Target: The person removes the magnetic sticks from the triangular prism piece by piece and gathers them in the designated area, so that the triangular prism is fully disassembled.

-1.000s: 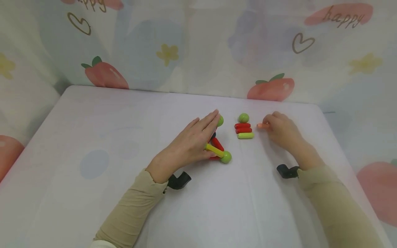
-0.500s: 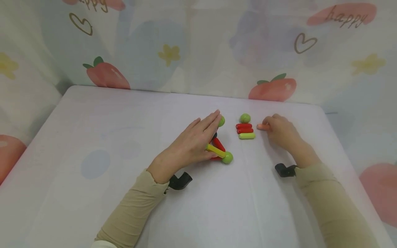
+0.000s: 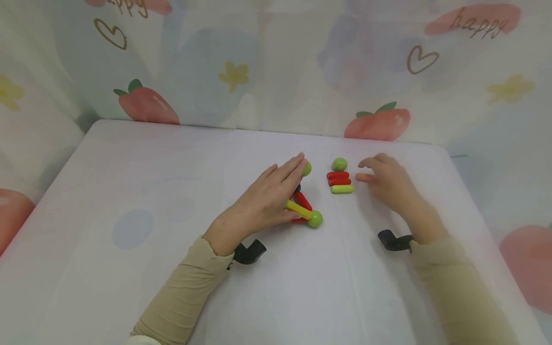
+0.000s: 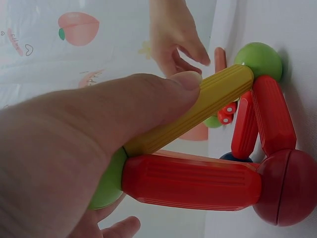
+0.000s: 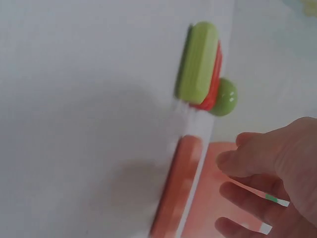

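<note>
**Frame held, loose pile within a nudge**

The left hand [image 3: 267,199] lies over the stick-and-ball frame [image 3: 304,206], fingers mostly straight, with the thumb pressing along the yellow stick [image 4: 198,109]. In the left wrist view that stick runs up to a green ball [image 4: 260,59], and red sticks [image 4: 190,181] join at a dark red ball [image 4: 290,186] on the table [image 3: 129,191]. The frame sits mid-table, just right of the left palm.

The right hand [image 3: 385,179] hovers just beside the little pile: a green ball [image 3: 339,164], two red sticks [image 3: 339,178] and a green stick [image 3: 342,189] lying touching. Its fingers are loosely curled and hold nothing that I can see; an orange stick [image 5: 178,188] lies near its fingertips in the right wrist view, blurred.

Risks, as I judge them: these look like magnetic pieces, so a stick brought close to the pile could snap onto the wrong neighbour and drag the row askew. The round ball could roll off if brushed. On the left, too much thumb pressure may pop a joint and collapse the frame.
</note>
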`<state>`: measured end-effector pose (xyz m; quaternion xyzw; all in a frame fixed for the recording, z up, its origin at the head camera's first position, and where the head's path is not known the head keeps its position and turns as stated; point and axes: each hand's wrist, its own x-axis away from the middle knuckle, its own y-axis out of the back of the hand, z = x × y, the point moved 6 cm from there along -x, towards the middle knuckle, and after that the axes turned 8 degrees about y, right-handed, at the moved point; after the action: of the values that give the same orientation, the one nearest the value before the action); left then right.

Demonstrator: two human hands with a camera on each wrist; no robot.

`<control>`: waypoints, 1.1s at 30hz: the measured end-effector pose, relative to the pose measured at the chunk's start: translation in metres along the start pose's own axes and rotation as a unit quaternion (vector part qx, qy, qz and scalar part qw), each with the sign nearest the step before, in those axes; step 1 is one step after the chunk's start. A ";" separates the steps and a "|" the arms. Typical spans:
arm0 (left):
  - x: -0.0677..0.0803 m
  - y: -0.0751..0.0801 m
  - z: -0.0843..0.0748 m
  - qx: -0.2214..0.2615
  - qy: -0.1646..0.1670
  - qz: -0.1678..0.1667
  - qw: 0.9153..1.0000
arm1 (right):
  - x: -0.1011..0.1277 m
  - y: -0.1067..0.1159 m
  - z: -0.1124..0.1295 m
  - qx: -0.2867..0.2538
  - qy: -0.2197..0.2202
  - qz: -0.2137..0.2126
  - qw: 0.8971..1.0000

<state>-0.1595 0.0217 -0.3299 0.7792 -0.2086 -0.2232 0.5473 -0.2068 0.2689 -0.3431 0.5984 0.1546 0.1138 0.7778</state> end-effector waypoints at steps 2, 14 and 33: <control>0.000 0.000 0.000 0.001 0.001 0.003 1.000 | 0.001 0.003 0.009 -0.010 0.008 -0.016 1.000; 0.000 0.001 0.000 0.002 -0.001 -0.003 1.000 | 0.009 0.005 0.052 -0.091 0.004 -0.072 0.993; 0.001 0.002 0.000 0.001 -0.013 -0.018 1.000 | 0.019 -0.002 0.114 -0.174 0.185 -0.069 0.965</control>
<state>-0.1591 0.0203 -0.3286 0.7804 -0.2024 -0.2431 0.5393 -0.1461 0.1737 -0.3200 0.4106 0.3143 0.1936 0.8338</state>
